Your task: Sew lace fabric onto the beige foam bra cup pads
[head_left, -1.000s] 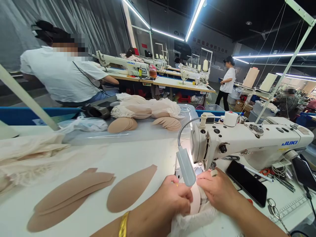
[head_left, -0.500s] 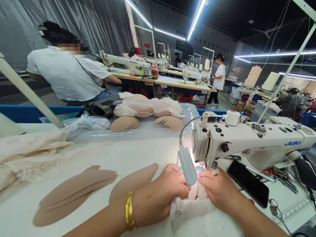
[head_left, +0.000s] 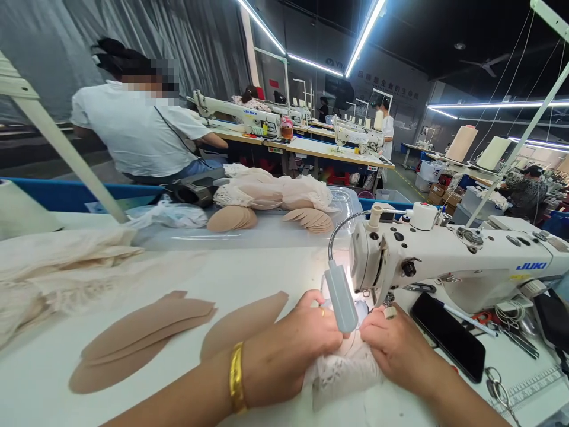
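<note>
My left hand [head_left: 306, 332] is closed on a piece of white lace fabric [head_left: 342, 376] left of the sewing machine's needle area. From the other side, my right hand [head_left: 391, 341] pinches the same fabric, just below the head of the sewing machine [head_left: 448, 252]. A grey gooseneck lamp [head_left: 341, 296] hangs between the hands and hides the needle and part of the fabric. Beige oval pads [head_left: 146, 332] lie fanned on the table at left, and another beige pad [head_left: 242, 323] lies beside my left forearm.
A clear plastic bin lid [head_left: 182, 237] at the back carries lace-trimmed cups [head_left: 275, 190] and stacked beige pads [head_left: 233, 219]. Cream lace fabric [head_left: 53, 267] lies at far left. A black phone [head_left: 448, 335], keys [head_left: 500, 385] and small tools sit at right. A person in white [head_left: 137, 130] sits ahead.
Both hands stay on the lace fabric, and more of its lace shows bunched below them. The whole view has shifted slightly. A standing person in the background has moved partly behind a thread stand.
</note>
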{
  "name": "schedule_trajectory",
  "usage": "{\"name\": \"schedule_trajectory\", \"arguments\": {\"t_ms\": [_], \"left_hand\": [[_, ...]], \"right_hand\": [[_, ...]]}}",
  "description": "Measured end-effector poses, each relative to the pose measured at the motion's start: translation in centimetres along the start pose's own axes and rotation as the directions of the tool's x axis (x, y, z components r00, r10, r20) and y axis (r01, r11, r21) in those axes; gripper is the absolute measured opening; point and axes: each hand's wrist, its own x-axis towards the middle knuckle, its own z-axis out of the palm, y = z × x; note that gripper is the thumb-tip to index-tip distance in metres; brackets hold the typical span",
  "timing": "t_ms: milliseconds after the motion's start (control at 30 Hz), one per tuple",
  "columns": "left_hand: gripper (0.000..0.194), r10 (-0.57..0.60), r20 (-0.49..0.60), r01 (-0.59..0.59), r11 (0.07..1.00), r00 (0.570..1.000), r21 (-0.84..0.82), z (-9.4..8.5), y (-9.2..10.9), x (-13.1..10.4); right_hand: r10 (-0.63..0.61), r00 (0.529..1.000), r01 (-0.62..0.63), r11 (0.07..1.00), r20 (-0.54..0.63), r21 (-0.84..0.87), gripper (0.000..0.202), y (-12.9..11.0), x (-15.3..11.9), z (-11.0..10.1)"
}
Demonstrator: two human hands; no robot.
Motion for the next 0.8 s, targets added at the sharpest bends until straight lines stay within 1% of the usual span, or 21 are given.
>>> {"name": "schedule_trajectory", "arguments": {"t_ms": [100, 200, 333, 500, 567, 667, 800], "left_hand": [[0.032, 0.013, 0.045, -0.015, 0.999, 0.999, 0.035, 0.2, -0.4, 0.0], [0.029, 0.009, 0.049, -0.011, 0.999, 0.999, 0.03, 0.4, -0.9, 0.1], [0.024, -0.01, 0.013, 0.01, 1.0, 1.0, -0.012, 0.5, -1.6, 0.3], [0.014, -0.002, -0.044, -0.002, 0.997, 0.999, -0.082, 0.2, -1.7, 0.8], [0.012, 0.001, -0.046, -0.006, 0.994, 0.999, -0.105, 0.1, -1.5, 1.0], [0.015, 0.002, -0.039, -0.007, 0.993, 0.999, -0.12, 0.1, -1.2, 1.1], [0.019, 0.003, 0.001, -0.003, 0.999, 1.0, -0.042, 0.4, -1.3, 0.5]], "right_hand": [[0.039, 0.999, -0.039, 0.999, -0.017, -0.009, 0.026, 0.1, -0.1, -0.1], [0.07, 0.996, -0.071, 0.997, -0.052, -0.025, 0.028, 0.0, 0.0, -0.4], [0.094, 0.986, -0.102, 0.993, -0.138, -0.054, 0.029, -0.3, 0.4, -1.0], [0.124, 0.969, -0.113, 0.992, -0.214, 0.065, 0.032, -0.6, 1.2, -1.5], [0.151, 0.966, -0.134, 0.986, -0.21, 0.095, 0.032, -0.6, 1.3, -1.5], [0.164, 0.969, -0.145, 0.983, -0.186, 0.113, 0.03, -0.4, 1.1, -1.3], [0.141, 0.973, -0.125, 0.988, -0.185, 0.093, 0.028, -0.1, 0.7, -1.0]]}}
